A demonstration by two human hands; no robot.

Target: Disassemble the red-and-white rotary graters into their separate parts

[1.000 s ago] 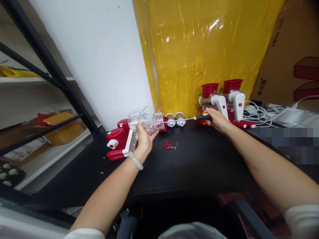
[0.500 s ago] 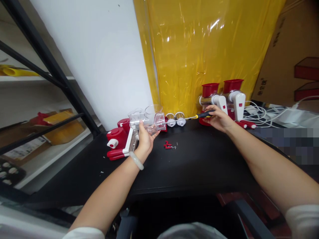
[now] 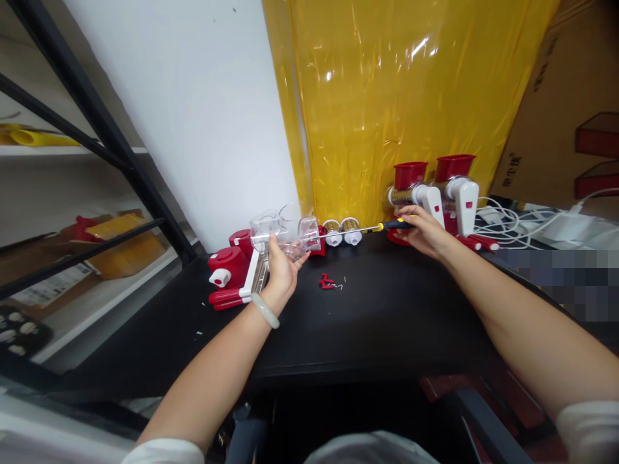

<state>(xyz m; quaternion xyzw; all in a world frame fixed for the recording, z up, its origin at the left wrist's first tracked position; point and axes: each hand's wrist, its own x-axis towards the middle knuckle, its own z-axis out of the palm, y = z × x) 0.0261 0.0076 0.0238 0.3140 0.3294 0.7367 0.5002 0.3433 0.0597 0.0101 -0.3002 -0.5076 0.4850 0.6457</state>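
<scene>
My left hand (image 3: 284, 265) is closed around a clear plastic housing (image 3: 265, 233), which lies on its side above the black table. In my right hand (image 3: 420, 231) is the black and yellow handle of a screwdriver (image 3: 394, 224). Its long shaft points left, and the tip reaches the open right end of the housing; exactly what it touches is too small to tell. Small red parts (image 3: 326, 281) and tiny screws (image 3: 339, 287) lie on the table between my hands. Two grater drums (image 3: 351, 231) with white ends stand behind the shaft.
Red bases (image 3: 228, 265) and a white and red crank handle (image 3: 249, 277) sit left of my left hand. Two assembled graters (image 3: 465, 196) stand at the back right, beside white cables (image 3: 505, 225). A black metal shelf frame (image 3: 130, 174) rises at the left.
The view has shifted slightly. Both hands keep their holds, and the screwdriver stays pointed at the clear housing with hardly any movement.
</scene>
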